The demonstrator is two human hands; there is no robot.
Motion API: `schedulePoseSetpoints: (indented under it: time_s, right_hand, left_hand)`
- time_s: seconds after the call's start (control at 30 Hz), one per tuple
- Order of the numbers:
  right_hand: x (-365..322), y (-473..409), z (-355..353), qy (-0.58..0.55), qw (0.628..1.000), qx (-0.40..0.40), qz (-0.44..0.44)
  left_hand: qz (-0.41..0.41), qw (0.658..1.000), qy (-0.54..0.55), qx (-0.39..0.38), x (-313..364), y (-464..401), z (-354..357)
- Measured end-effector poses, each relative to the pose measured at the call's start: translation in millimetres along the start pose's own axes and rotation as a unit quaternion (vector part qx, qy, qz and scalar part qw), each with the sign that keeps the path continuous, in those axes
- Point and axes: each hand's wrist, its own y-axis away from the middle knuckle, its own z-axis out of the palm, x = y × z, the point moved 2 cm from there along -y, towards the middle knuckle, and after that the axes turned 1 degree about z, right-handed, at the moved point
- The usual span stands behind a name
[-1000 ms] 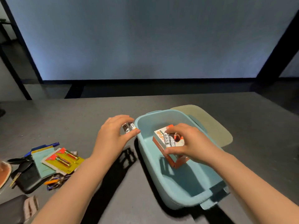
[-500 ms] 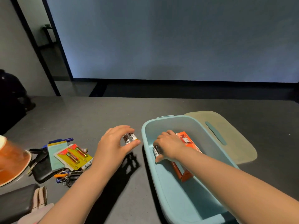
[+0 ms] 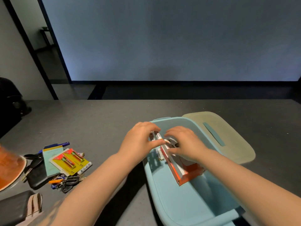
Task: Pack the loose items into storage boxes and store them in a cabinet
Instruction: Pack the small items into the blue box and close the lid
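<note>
While right hand (image 3: 184,142) hovers, left hand (image 3: 140,139) pinches batteries (image 3: 155,136)

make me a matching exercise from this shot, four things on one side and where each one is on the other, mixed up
Things:
1. orange box
2. beige lid
3. yellow battery pack
4. loose batteries

Places:
a. flat on the table, right of the blue bin
b. gripped in the left hand
c. inside the bin, under the right hand
d. on the table, far left, among keys and a notepad

Pairs: 1-c, 2-a, 3-d, 4-b
</note>
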Motion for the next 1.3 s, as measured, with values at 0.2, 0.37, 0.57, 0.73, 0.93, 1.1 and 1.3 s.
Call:
schedulePoseSetpoints:
  time_s: [0.2, 0.37, 0.57, 0.73, 0.93, 1.1, 1.3]
  right_hand:
    - [18, 38, -26, -0.050, 0.991, 0.101, 0.075]
    - [16, 40, -20, -0.069, 0.991, 0.098, 0.058]
    - [8, 31, -13, -0.077, 0.993, 0.075, 0.049]
    - [2, 24, -9, -0.070, 0.995, 0.053, 0.043]
    - [-16, 17, -21, -0.064, 0.996, 0.051, 0.038]
    - [-90, 4, -27, -0.117, 0.990, 0.078, -0.012]
    - [-205, -8, 14, -0.156, 0.984, 0.019, -0.084]
  left_hand:
    - [0.002, 0.965, -0.175, -0.193, 5, -36, 40]
    - [-0.052, 0.917, -0.242, -0.311, -1, -44, 53]
    - [-0.045, 0.911, -0.258, -0.317, -5, -52, 59]
    - [-0.058, 0.926, -0.244, -0.281, -16, -47, 55]
    - [-0.097, 0.995, 0.015, 0.026, -6, -1, 12]
    - [-0.185, 0.965, 0.071, 0.169, -48, 112, -21]
    - [-0.302, 0.938, 0.043, 0.166, -113, 195, -65]
